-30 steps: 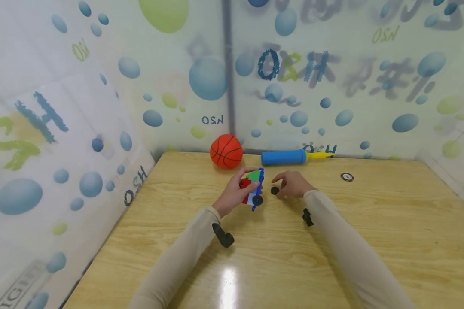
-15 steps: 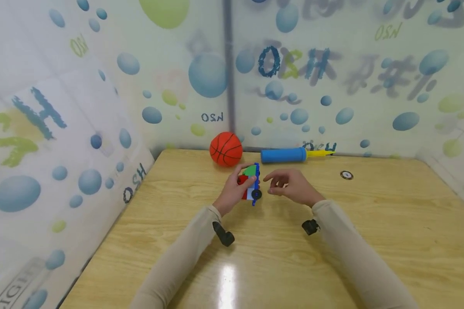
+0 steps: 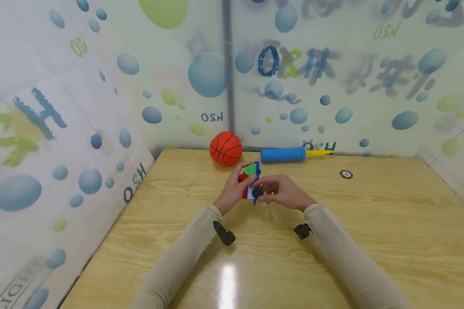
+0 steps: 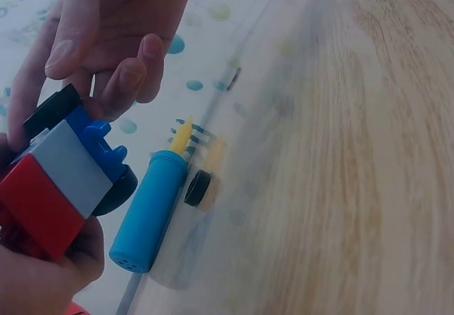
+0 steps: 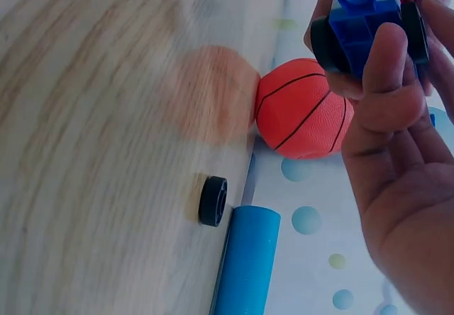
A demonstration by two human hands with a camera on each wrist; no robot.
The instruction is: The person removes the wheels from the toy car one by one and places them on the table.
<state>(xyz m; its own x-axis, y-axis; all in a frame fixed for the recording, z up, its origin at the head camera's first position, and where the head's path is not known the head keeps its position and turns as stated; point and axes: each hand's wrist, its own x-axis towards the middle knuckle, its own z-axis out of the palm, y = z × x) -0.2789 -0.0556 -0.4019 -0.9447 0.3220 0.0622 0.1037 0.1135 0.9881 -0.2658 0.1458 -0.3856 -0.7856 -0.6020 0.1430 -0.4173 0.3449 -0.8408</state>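
Both hands [image 3: 255, 193] on toy car [image 3: 251, 182]

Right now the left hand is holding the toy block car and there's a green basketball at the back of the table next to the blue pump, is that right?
Not quite: the basketball is orange, not green, as the head view shows. The rest holds: the left hand grips the toy block car, and the ball sits at the back of the table next to the blue pump.
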